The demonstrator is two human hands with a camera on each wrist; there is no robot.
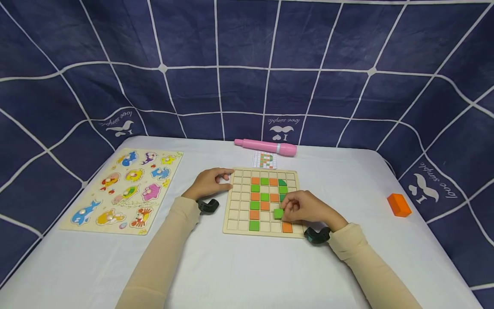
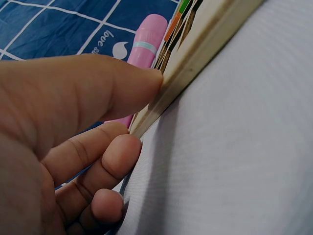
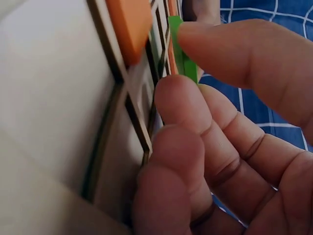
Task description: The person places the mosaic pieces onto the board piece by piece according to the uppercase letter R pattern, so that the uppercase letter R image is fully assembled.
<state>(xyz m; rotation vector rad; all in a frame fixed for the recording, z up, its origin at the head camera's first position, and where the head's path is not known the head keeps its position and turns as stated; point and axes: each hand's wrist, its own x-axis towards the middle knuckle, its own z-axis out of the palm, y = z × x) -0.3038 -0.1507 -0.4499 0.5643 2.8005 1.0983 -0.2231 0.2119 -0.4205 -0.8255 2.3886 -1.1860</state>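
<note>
A wooden grid board [image 1: 239,231] lies on the table, with orange, green and dark green pieces set in several squares. At its left edge, my left hand [image 1: 208,182] touches the side with thumb and forefinger. In the left wrist view the thumb [image 2: 132,88] presses along the rim while the other fingers bend loosely below. My right hand [image 1: 305,207] pinches a small green square block [image 1: 278,214] over the lower right part of the grid. The right wrist view shows that green block [image 3: 175,36] at the thumb tip, beside an orange piece [image 3: 129,32] in the board.
Behind the board lie a small pattern card [image 1: 264,160] and a pink pen-shaped stick [image 1: 258,146]. A sea-animal peg puzzle [image 1: 129,214] occupies the left of the table. An orange block [image 1: 399,205] sits far right. Dark blue checked cloth [image 1: 247,90] hangs around the back and sides.
</note>
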